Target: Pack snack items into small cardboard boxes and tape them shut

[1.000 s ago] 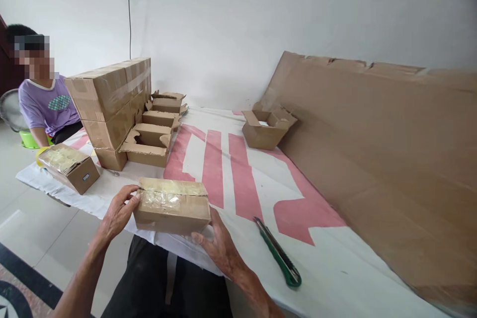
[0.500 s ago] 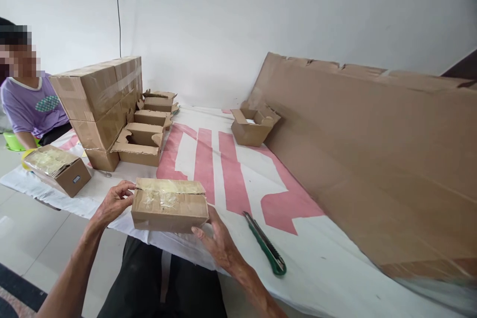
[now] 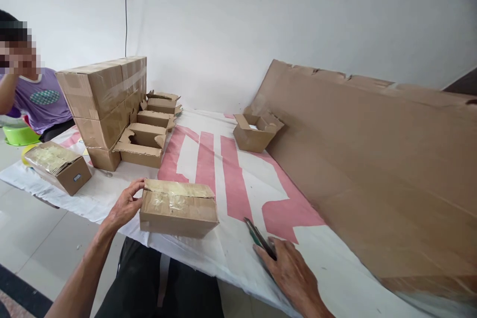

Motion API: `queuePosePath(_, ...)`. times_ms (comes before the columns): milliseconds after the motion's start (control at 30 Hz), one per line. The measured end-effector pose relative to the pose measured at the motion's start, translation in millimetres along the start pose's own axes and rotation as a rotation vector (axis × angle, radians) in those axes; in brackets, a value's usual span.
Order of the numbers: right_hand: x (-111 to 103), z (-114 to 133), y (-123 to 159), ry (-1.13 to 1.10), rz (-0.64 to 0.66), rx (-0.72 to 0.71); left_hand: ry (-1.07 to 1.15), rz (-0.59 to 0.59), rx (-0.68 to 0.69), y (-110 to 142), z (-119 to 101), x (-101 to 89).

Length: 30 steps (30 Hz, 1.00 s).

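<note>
A small taped cardboard box [image 3: 179,208] rests on the white and pink sheet [image 3: 219,169] near the front edge. My left hand [image 3: 124,205] grips its left end, fingers curled on the top corner. My right hand [image 3: 288,273] lies over the green utility knife [image 3: 255,233] to the right of the box, fingers closing on its handle; only the knife's far end shows.
A stack of sealed cartons [image 3: 104,104] with several open small boxes [image 3: 143,144] stands at the back left. Another taped box [image 3: 57,166] sits at the left edge, an open box [image 3: 257,131] mid-table. A large cardboard sheet [image 3: 380,159] leans at the right. A person [image 3: 30,94] sits at far left.
My right hand has let go of the box's right end and moved right onto the green knife. The left hand keeps its hold on the box.
</note>
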State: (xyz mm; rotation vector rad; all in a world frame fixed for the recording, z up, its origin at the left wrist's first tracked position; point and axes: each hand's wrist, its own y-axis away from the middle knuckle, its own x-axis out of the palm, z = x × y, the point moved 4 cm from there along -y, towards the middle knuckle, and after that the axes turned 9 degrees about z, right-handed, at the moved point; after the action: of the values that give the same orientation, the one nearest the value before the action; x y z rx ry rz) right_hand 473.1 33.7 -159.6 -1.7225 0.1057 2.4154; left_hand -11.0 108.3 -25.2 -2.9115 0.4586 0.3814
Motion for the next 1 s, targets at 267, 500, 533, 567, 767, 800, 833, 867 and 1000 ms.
queuePosePath(267, -12.5, 19.2, 0.4, -0.177, 0.037, 0.007, 0.019, 0.032, 0.013, 7.1, -1.1, 9.4)
queuePosePath(500, -46.9, 58.2, -12.7, -1.127, 0.090, 0.305, -0.053, 0.024, 0.002, 8.6, -8.1, 6.9)
queuePosePath(533, -55.5, 72.0, -13.5, -1.227, 0.131, 0.268, -0.065, 0.019, 0.001, 9.6, -10.1, 7.3)
queuePosePath(567, -65.2, 86.8, -13.8, -1.284, 0.183, 0.215, -0.078, 0.015, -0.001, 10.8, -12.1, 7.8)
queuePosePath(767, -121.4, 167.8, -9.4, -1.149, 0.466, -0.208, -0.131, -0.012, -0.006, 18.5, -19.6, 9.4)
queuePosePath(800, -126.8, 177.9, -8.5, -1.108, 0.513, -0.270, -0.133, -0.014, -0.006, 19.0, -19.4, 9.3)
queuePosePath(833, -130.8, 186.8, -7.6, -1.077, 0.561, -0.321, -0.129, -0.016, -0.007, 19.0, -18.5, 9.0)
queuePosePath(867, -133.7, 194.5, -6.8, -1.057, 0.606, -0.359, -0.121, -0.018, -0.007, 18.7, -17.2, 8.6)
queuePosePath(1000, -139.4, 215.1, -5.0, -1.037, 0.727, -0.411, -0.079, -0.021, -0.002, 13.8, -9.6, 5.7)
